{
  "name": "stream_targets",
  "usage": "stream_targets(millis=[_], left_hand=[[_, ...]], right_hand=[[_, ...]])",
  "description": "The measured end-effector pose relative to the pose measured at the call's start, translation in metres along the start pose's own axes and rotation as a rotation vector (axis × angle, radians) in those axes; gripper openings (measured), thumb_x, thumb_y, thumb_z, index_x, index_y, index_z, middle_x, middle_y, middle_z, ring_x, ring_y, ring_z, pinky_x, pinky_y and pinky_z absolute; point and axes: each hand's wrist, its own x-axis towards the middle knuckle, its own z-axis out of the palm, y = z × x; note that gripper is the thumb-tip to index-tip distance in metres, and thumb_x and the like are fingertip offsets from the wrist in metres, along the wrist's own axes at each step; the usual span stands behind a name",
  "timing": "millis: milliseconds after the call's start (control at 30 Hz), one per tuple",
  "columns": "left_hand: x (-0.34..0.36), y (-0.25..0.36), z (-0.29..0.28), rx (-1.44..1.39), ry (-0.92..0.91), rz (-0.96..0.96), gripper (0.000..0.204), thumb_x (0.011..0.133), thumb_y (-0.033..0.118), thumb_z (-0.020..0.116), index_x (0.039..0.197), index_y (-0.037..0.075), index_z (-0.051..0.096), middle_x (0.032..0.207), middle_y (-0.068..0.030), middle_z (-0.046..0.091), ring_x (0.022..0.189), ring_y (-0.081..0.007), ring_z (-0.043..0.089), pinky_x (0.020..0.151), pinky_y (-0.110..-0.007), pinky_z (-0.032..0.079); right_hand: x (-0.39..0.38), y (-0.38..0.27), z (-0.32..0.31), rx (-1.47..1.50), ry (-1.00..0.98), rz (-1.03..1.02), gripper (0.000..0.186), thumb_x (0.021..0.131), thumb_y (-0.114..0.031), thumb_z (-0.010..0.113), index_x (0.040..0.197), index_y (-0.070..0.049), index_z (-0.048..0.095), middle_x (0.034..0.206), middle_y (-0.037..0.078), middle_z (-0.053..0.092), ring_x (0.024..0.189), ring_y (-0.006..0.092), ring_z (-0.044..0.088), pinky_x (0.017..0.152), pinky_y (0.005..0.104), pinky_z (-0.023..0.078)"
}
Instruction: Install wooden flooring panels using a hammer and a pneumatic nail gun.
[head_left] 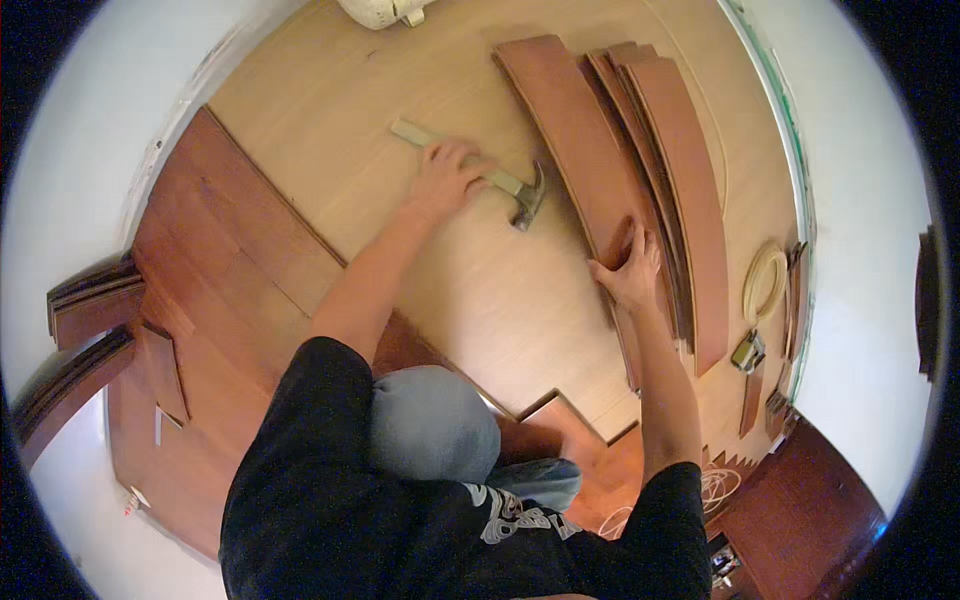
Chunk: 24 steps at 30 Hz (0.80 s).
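The 2 arms reach forward from black sleeves (290, 440). The left forearm (372, 268) slants inward, and the left hand (452, 172), slightly blurred, is closed with its fingers curled, farther toward the far edge of the floor (470, 290). The right forearm (668, 400) leans slightly inward; the right hand (632, 275) sits nearer the floor's right edge, thumb spread from the fingers. 1 bent knee (432, 425) juts between the arms.

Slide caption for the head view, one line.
Left hand on a claw hammer, right hand on a reddish-brown floorboard beside more loose floorboards.
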Motion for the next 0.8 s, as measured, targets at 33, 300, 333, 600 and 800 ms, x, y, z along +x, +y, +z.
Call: stream_targets(millis=[33,300,333,600,800], left_hand=[[-0.001,0.001,-0.001,-0.002,-0.008,0.007,0.040,0.086,0.037,0.072,0.126,0.030,0.068,0.125,-0.0043,0.060,0.124,-0.0252,0.052,0.107,-0.049,0.036],[0.090,0.098,-0.071,-0.704,0.020,-0.282,0.052,0.100,0.041,0.059,0.132,-0.001,0.061,0.131,-0.0192,0.064,0.115,-0.0330,0.064,0.101,-0.039,0.048],[0.091,0.142,-0.101,-1.072,-0.161,-0.140,0.065,0.097,0.042,0.065,0.145,0.004,0.044,0.135,-0.0146,0.061,0.120,-0.0302,0.058,0.106,-0.037,0.043],[0.066,0.155,-0.202,-0.532,-0.296,-0.243,0.052,0.102,0.042,0.056,0.129,-0.002,0.064,0.121,-0.0176,0.070,0.113,-0.0244,0.064,0.100,-0.034,0.047],[-0.005,0.089,-0.164,-0.028,-0.839,0.092,0.060,0.100,0.054,0.054,0.123,0.001,0.069,0.119,-0.0262,0.068,0.115,-0.0333,0.065,0.102,-0.037,0.047]], right_hand=[[-0.016,-0.007,-0.005,0.005,-0.002,0.009,0.122,0.067,-0.045,0.088,0.159,-0.009,0.016,0.153,0.034,0.030,0.142,0.0505,0.032,0.119,0.0547,0.027],[-0.119,-0.080,-0.035,1.255,0.202,-0.023,0.104,0.071,-0.031,0.089,0.151,0.005,0.031,0.138,0.022,0.054,0.125,0.0292,0.056,0.110,0.0392,0.041],[-0.124,-0.097,-0.047,1.250,0.317,0.001,0.099,0.073,-0.025,0.089,0.148,0.007,0.034,0.137,0.021,0.055,0.123,0.0268,0.056,0.109,0.0383,0.043],[-0.234,-0.191,0.003,0.862,0.429,-0.228,0.088,0.083,-0.047,0.076,0.153,-0.012,0.035,0.156,0.031,0.027,0.142,0.0530,0.029,0.118,0.0581,0.028],[-0.341,-0.159,0.074,0.754,0.273,-0.175,0.064,0.086,-0.033,0.076,0.139,-0.007,0.050,0.151,0.028,0.034,0.138,0.0475,0.036,0.113,0.0545,0.035]])
